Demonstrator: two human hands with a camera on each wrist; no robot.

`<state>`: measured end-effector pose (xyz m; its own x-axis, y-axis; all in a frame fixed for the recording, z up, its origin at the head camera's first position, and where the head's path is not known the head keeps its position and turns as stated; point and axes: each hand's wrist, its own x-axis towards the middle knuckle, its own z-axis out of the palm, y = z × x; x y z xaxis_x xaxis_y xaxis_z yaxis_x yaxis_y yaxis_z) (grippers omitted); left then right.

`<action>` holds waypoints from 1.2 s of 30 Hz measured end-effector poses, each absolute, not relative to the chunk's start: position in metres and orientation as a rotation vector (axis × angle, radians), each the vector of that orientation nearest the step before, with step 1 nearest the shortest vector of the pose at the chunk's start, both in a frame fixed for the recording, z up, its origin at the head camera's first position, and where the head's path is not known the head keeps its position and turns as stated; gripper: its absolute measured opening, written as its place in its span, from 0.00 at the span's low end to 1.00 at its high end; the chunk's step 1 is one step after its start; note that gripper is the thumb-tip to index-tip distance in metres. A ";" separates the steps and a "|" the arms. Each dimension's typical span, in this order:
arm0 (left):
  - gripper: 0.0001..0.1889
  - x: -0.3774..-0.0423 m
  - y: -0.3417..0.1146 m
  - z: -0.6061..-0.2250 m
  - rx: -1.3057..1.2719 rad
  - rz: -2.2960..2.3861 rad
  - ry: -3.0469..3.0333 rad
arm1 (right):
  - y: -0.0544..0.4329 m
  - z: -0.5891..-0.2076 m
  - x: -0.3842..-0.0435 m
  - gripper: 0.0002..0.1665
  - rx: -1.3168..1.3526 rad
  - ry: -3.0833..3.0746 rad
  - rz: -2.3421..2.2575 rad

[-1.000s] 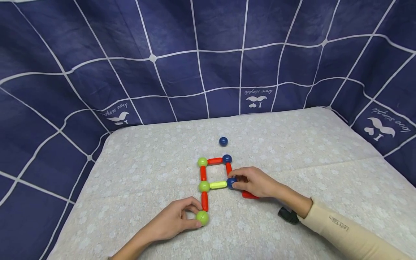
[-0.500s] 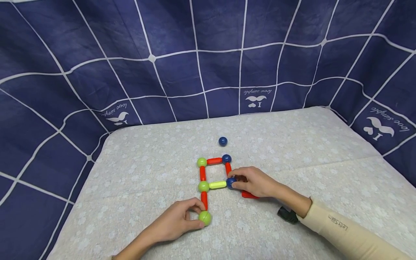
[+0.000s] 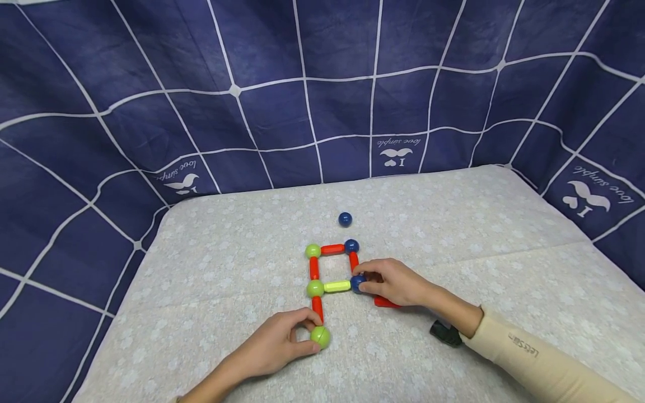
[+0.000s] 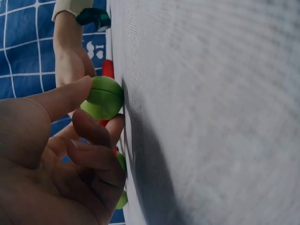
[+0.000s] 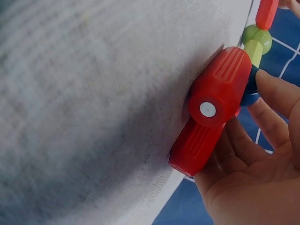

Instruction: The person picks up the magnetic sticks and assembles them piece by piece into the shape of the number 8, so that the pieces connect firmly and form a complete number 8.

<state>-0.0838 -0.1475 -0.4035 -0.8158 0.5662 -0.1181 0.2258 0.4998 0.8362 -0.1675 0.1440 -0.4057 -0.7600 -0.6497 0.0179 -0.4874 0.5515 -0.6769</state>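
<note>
A frame of magnetic balls and rods lies on the cloth. Its square joins two green balls, the nearer green ball [image 3: 315,289] among them, with a far blue ball [image 3: 351,246] and a near blue ball [image 3: 358,284]. A yellow rod [image 3: 337,286] forms the near side. From the nearer green ball a red rod [image 3: 317,309] runs toward the person, ending at an end green ball [image 3: 320,337]. My left hand [image 3: 274,342] pinches that end ball between thumb and fingers. My right hand [image 3: 398,282] grips the near blue ball, partly hiding it.
Loose red rods [image 5: 220,86] lie beside the right hand, partly under it in the head view. A loose blue ball [image 3: 345,219] sits beyond the square. A dark green object [image 3: 445,333] is by the right sleeve. A blue curtain [image 3: 342,112] hangs behind the table.
My left hand has shifted slightly right with the end green ball, and the red rod's near end has swung right with it. The right hand keeps its grip in place.
</note>
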 end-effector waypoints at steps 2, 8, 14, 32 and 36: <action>0.13 -0.084 -0.147 -0.403 0.659 1.238 2.373 | 0.144 -0.406 -0.168 0.14 -0.956 2.556 -1.004; 0.13 -0.084 -0.147 -0.405 0.636 1.243 2.369 | 0.144 -0.406 -0.167 0.14 -0.951 2.558 -1.001; 0.13 -0.083 -0.147 -0.405 0.639 1.252 2.372 | 0.144 -0.406 -0.167 0.14 -0.955 2.559 -0.994; 0.14 -0.083 -0.149 -0.405 0.630 1.250 2.373 | 0.151 -0.402 -0.162 0.19 -0.984 2.592 -1.058; 0.14 -0.083 -0.148 -0.405 0.630 1.256 2.368 | 0.158 -0.400 -0.156 0.18 -0.982 2.628 -1.072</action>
<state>-0.0830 -0.1485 -0.4055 -0.8248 0.5516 -0.1245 0.2063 0.4985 0.8420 -0.1560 0.1578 -0.3995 -0.7777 -0.6185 0.1123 -0.5206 0.5335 -0.6667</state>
